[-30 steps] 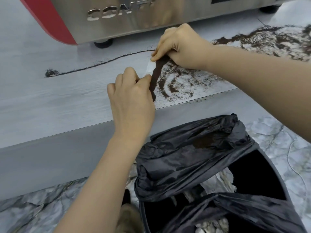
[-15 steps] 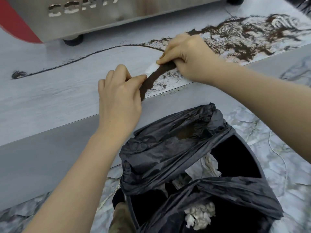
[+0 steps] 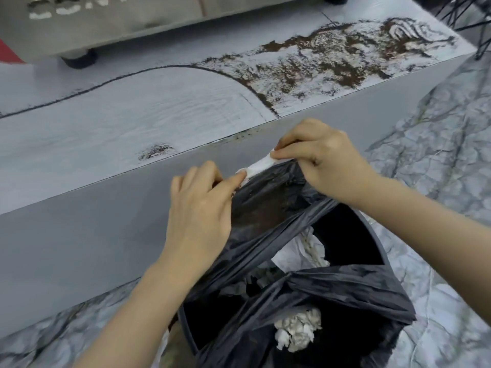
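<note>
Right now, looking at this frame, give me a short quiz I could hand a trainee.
1. True or false: the white paper is pinched at one end by the left hand and at the other end by the right hand.
2. Where is the paper held? A: flat against the machine. B: at the top edge of the black bin bag. C: down on the floor.
3. Toward which end of the counter does the big spread of brown grounds lie, left or right?

Key: 1 true; 2 B; 3 right.
</note>
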### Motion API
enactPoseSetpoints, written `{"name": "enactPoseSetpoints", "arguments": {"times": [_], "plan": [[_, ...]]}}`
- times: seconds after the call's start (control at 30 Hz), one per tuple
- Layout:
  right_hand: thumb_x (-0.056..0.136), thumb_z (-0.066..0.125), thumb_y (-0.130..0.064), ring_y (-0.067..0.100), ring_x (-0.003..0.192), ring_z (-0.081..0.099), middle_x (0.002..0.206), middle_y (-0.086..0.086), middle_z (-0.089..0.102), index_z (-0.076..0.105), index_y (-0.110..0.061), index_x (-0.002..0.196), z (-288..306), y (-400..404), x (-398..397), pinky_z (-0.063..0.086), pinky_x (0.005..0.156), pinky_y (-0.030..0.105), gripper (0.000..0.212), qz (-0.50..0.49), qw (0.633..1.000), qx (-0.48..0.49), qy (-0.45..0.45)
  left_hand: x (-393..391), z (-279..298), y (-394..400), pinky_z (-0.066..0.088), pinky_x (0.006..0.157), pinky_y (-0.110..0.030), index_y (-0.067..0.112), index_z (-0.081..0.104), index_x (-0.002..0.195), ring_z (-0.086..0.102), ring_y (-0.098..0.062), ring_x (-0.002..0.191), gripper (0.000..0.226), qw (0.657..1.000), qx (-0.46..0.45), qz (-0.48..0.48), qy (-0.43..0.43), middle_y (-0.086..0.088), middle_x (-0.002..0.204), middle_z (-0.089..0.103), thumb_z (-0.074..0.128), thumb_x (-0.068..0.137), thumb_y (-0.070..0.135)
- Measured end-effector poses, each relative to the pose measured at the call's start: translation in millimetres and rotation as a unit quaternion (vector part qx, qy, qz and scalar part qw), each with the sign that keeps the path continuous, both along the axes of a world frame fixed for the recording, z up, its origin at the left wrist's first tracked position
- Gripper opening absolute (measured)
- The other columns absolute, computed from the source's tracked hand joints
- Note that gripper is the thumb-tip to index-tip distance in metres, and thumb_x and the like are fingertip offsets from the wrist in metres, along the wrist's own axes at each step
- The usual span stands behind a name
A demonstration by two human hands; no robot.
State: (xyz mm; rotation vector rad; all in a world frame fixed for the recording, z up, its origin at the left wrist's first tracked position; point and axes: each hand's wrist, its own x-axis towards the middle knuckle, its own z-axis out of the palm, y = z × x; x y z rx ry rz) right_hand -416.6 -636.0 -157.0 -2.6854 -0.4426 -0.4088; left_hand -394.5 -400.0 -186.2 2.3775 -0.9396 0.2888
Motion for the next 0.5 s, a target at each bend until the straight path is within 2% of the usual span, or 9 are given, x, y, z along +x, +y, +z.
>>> {"name": "enactPoseSetpoints", "arguments": {"times": [0.13, 0.23, 0.37, 0.43, 0.5], "plan": [[0.085, 0.053, 0.016, 0.032, 0.087, 0.060, 0.092, 0.012, 0.069, 0.076, -0.004, 0.095, 20, -5, 18, 0.050, 0.073, 0.040, 0.032, -0.002, 0.999, 0.008, -0.050, 24, 17, -3, 0.022, 0.071, -0.034, 0.016, 0.071, 0.119, 0.043, -0.025, 0.077, 0.032, 0.999, -0.015, 0.001, -0.038, -0.004, 0.081, 0.045, 0.060, 0.094, 0.002], [0.083, 0.053, 0.016, 0.032, 0.090, 0.061, 0.092, 0.013, 0.069, 0.076, -0.006, 0.095, 36, -11, 47, 0.050, 0.076, 0.039, 0.034, 0.003, 0.996, -0.003, -0.087, 53, 33, -8, 0.026, 0.068, -0.036, 0.015, 0.072, 0.118, 0.045, -0.028, 0.079, 0.029, 0.996, -0.019, 0.002, -0.089, -0.008, 0.082, 0.049, 0.058, 0.095, 0.004], [0.082, 0.051, 0.011, 0.030, 0.090, 0.061, 0.094, 0.010, 0.070, 0.077, -0.010, 0.095, 54, -22, 103, 0.049, 0.076, 0.036, 0.036, -0.012, 0.990, -0.030, -0.135, 114, 49, -23, 0.034, 0.066, -0.042, 0.014, 0.072, 0.117, 0.048, -0.033, 0.082, 0.026, 0.988, -0.015, 0.015, -0.150, -0.015, 0.084, 0.050, 0.052, 0.101, 0.016], [0.084, 0.050, 0.006, 0.028, 0.095, 0.060, 0.097, 0.008, 0.070, 0.077, -0.013, 0.097, 58, -27, 129, 0.049, 0.080, 0.038, 0.036, -0.031, 0.989, -0.045, -0.138, 142, 54, -33, 0.039, 0.063, -0.047, 0.013, 0.072, 0.115, 0.048, -0.036, 0.084, 0.027, 0.985, -0.002, 0.028, -0.171, -0.017, 0.086, 0.049, 0.050, 0.102, 0.019], [0.086, 0.047, 0.003, 0.028, 0.099, 0.059, 0.100, 0.007, 0.069, 0.076, -0.014, 0.100, 58, -30, 148, 0.048, 0.086, 0.039, 0.037, -0.053, 0.990, -0.057, -0.121, 162, 58, -43, 0.037, 0.055, -0.043, 0.011, 0.071, 0.117, 0.048, -0.036, 0.087, 0.027, 0.981, 0.029, 0.033, -0.190, -0.018, 0.088, 0.048, 0.049, 0.102, 0.018]]}}
